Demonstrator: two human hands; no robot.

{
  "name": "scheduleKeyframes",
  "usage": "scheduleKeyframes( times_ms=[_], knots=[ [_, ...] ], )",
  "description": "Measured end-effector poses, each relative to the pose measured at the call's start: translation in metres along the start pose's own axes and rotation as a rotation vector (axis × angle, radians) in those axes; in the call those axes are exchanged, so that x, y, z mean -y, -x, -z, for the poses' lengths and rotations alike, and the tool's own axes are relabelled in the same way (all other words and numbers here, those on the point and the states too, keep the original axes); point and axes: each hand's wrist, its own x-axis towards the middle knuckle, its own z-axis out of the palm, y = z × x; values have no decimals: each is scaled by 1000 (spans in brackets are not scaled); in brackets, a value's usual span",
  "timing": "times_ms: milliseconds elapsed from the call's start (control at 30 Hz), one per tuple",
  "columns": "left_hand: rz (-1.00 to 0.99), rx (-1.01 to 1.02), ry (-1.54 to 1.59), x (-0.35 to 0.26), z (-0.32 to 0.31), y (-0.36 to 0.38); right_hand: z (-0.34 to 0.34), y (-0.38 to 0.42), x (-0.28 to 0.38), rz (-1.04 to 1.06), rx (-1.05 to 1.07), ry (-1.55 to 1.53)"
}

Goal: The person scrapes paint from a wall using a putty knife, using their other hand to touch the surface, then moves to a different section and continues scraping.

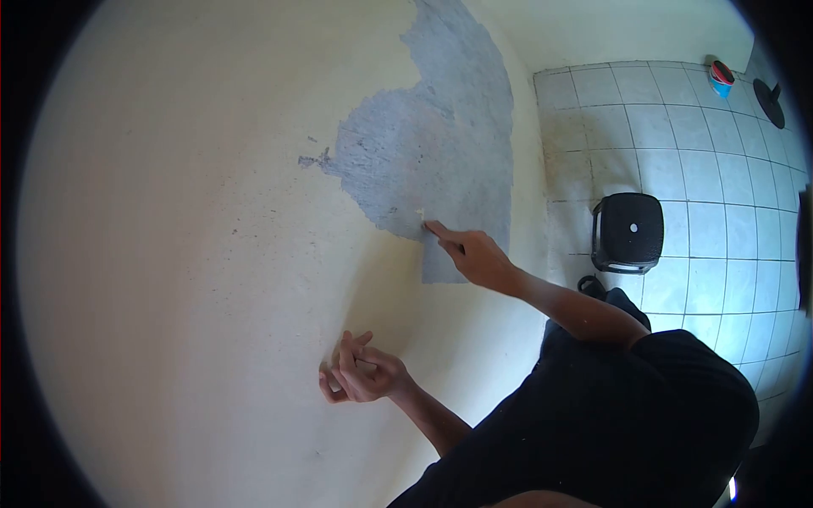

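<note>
My right hand (481,258) is closed round a slim dark tool (427,226), mostly hidden by the fingers. Its index finger stretches along the tool toward the lower edge of a bare grey patch (461,152) on the cream wall (212,339). A small pale fleck shows on the patch just beyond the fingertip. My left hand (364,372) is at the wall below and left of the patch, fingers loosely bent and apart, nothing in them. Its fingertips lie close to the cream surface.
A black stool (631,230) stands on the pale tiled floor (703,284) to the right. Farther off are a red and blue container (721,80) and a dark round base (769,103). Small dark marks (235,230) dot the wall left of the patch.
</note>
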Motion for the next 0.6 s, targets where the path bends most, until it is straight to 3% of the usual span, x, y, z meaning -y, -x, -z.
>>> scheduleKeyframes(
  times_ms=[33,100,267,367,467,600],
  knots=[
    [0,3,1,1,-2,0,-19,3,-22,119,-78,-35],
    [5,4,2,2,-2,-2,-20,1,-28,157,-103,-43],
    [11,15,17,-1,3,0,19,-3,24,-202,129,-10],
    [-3,0,12,2,-3,-1,-9,21,0,11,35,-107],
    [12,14,27,-2,0,2,-13,6,-28,-19,32,-42],
    [-2,-10,33,4,1,1,-2,-40,-49,-77,-127,-100]
  ],
)
